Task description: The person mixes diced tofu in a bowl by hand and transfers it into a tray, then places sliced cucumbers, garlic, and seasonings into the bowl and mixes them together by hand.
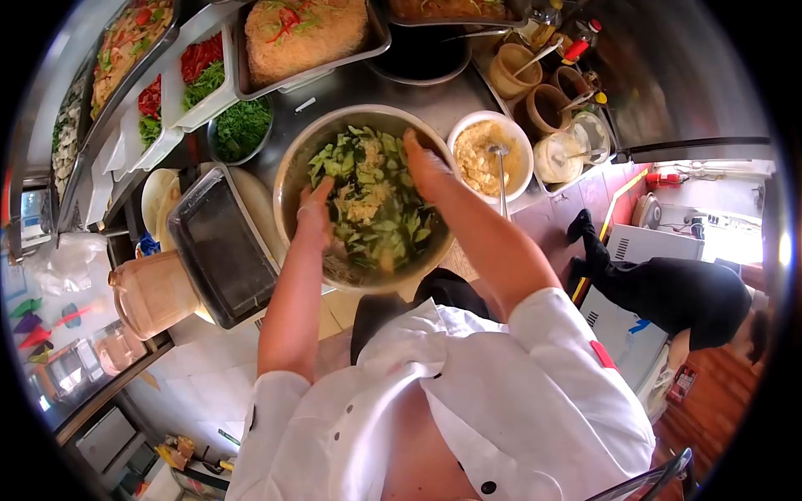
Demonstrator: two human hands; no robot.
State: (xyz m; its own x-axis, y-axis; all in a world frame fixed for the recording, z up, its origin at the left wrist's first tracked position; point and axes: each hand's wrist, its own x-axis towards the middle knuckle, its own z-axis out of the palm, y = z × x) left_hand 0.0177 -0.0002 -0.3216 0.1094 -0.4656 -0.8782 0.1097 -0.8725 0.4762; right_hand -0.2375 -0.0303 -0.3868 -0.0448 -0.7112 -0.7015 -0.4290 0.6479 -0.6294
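Observation:
A large metal bowl (pixel 288 154) holds chopped green vegetables (pixel 388 196) with a pale minced topping (pixel 361 207) on them. My left hand (pixel 315 209) is inside the bowl at its left side, fingers against the greens. On the right, my right hand (pixel 426 167) reaches over the rim, its fingers apart beside the greens. Both hands seem to wear thin clear gloves. Close to my right hand stands a white bowl (pixel 529 159) of pale minced paste with a metal spoon (pixel 501 175) in it.
An empty dark tray (pixel 225 250) lies left of the bowl. Behind are a tray of noodles (pixel 305 42), a bowl of chopped herbs (pixel 241 129) and a dark pot (pixel 426 58). Sauce tubs (pixel 558 159) stand at the right. A person in black (pixel 685 301) bends at the far right.

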